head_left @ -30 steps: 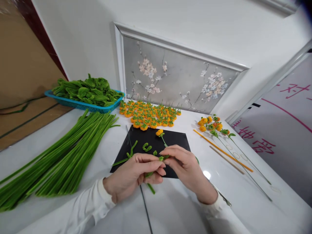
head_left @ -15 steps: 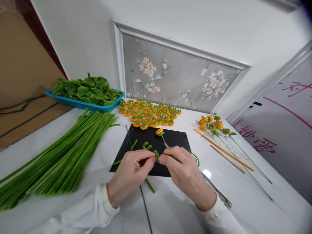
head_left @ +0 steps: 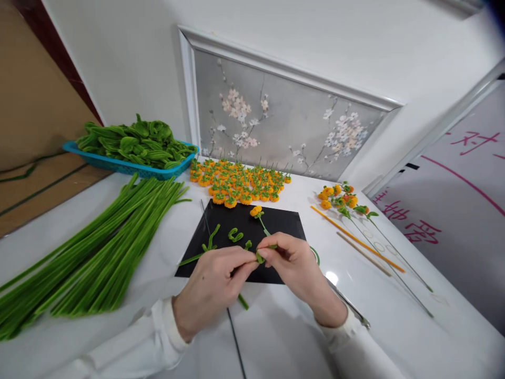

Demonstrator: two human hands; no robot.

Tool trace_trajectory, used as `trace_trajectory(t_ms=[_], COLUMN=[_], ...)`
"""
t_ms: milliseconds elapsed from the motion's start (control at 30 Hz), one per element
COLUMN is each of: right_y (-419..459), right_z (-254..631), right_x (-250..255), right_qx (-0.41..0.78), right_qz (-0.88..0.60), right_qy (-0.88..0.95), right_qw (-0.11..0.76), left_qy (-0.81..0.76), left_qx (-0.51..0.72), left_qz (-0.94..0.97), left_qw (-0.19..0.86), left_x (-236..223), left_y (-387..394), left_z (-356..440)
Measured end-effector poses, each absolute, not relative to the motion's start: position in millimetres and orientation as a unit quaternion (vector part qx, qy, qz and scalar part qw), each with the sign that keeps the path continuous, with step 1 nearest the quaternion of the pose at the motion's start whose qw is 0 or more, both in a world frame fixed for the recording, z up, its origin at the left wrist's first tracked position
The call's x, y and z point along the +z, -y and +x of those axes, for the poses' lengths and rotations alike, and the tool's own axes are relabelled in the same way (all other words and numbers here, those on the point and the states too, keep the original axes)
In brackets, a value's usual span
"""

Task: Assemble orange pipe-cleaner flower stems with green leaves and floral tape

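Between my two hands is a short bent piece of green pipe cleaner (head_left: 260, 257). My left hand (head_left: 221, 273) pinches its near end with thumb and forefinger. My right hand (head_left: 292, 266) grips its other side, fingers curled. Both hands hover over a black mat (head_left: 231, 217). Just beyond them on the mat lie a curled green pipe cleaner piece (head_left: 235, 235) and a branched green piece (head_left: 211, 239). An orange pipe cleaner flower (head_left: 256, 211) on a thin stem lies at the mat's far side, its lower stem running toward my right hand.
Long green pipe cleaners (head_left: 106, 247) lie at the left, before a blue basket (head_left: 130, 167) of green leaves. Several orange flower heads (head_left: 240, 181) stand behind the mat. Finished flower stems (head_left: 343, 200), an orange stick (head_left: 357, 237) and scissors (head_left: 351, 305) lie at the right.
My fingers have shifted around the green piece, which now sits closer to my right fingertips. A small green curl now shows on the mat beyond them. The whole view has shifted slightly.
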State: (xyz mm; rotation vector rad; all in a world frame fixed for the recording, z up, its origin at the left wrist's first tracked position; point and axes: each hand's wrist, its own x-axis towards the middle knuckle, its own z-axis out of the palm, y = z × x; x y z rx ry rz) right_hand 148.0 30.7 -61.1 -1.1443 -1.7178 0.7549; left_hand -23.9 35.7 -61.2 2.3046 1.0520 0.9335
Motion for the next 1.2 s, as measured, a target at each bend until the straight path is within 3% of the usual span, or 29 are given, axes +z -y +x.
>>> trace_trajectory(t_ms=[200,400,567,700,933,1067,1200], right_y=[-34.9,-35.6,-34.3,-34.7,-30.4,-29.4,-28.8], right_z=[148.2,144.7,143.3,145.1,148.4,146.9,143.8], right_x=[-63.7,-59.2,-59.0,-63.2,-57.7,-55.6,-57.4], right_qx=[0.427,0.549,0.606,0.559,0.305,0.268,0.345], right_qz=[-0.47,-0.435,-0.403,-0.403,-0.4,-0.431,-0.454], right_qy=[0.62,0.518,0.481,0.529,0.728,0.73,0.7], right_qw=[0.461,0.491,0.489,0.495,0.466,0.458,0.43], left_qy=[-0.418,-0.263,-0.257,-0.334,-0.387,-0.38,-0.364], left_qx=[0.369,0.438,0.447,0.441,0.474,0.493,0.482], left_qz=[0.809,0.854,0.846,0.803,0.663,0.682,0.76], left_qw=[0.185,0.1,0.137,0.224,0.431,0.384,0.239], left_x=[-62.0,-67.5,-66.2,-65.2,-67.1,-68.0,-66.9], left_y=[-35.9,-42.0,-42.0,-41.3,-48.4,-45.8,-42.7], left_z=[-25.8,-30.3,-29.0,-28.1,-24.5,-24.7,-28.7])
